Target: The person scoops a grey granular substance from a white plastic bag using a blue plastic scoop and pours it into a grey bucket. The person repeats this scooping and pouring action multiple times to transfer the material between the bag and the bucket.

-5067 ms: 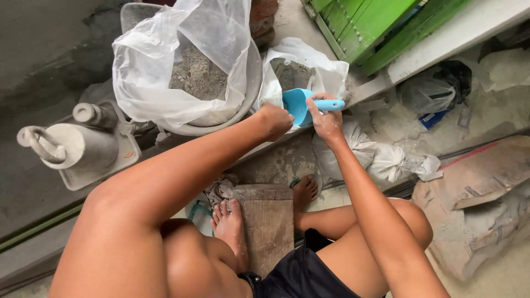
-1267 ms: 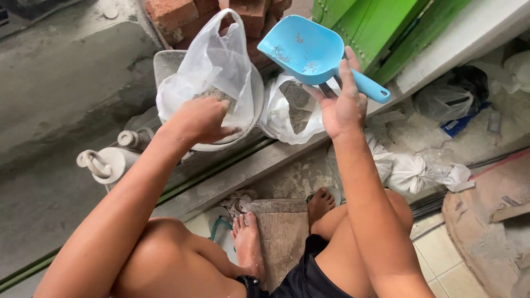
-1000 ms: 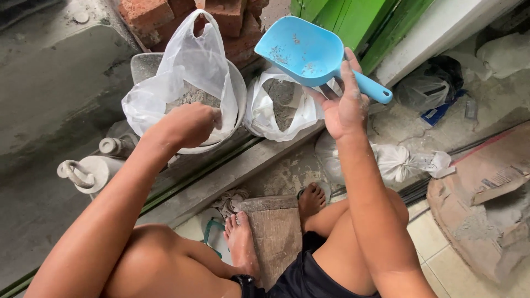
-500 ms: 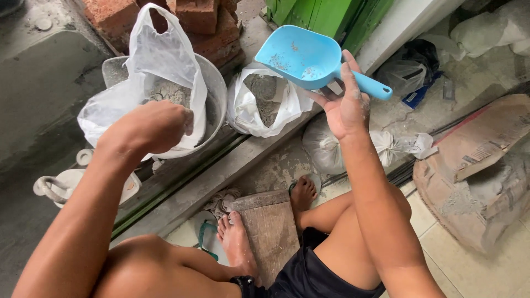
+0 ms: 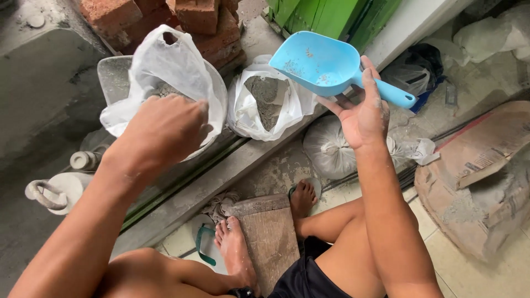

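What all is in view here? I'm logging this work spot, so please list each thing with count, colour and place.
Scoop: one, light blue, held up at top centre.
Plastic bags of grey powder: two, white; one in a bowl at left, one open at centre.
Tied bag: one, whitish, below the scoop.
Bricks: several, red, top left.
Paper sack: one, brown, torn, at right.
Wooden board: one, grey-brown, under the feet.
Jug: one, pale, at left.
Left hand: at the left bag.
Right hand: holding the scoop.
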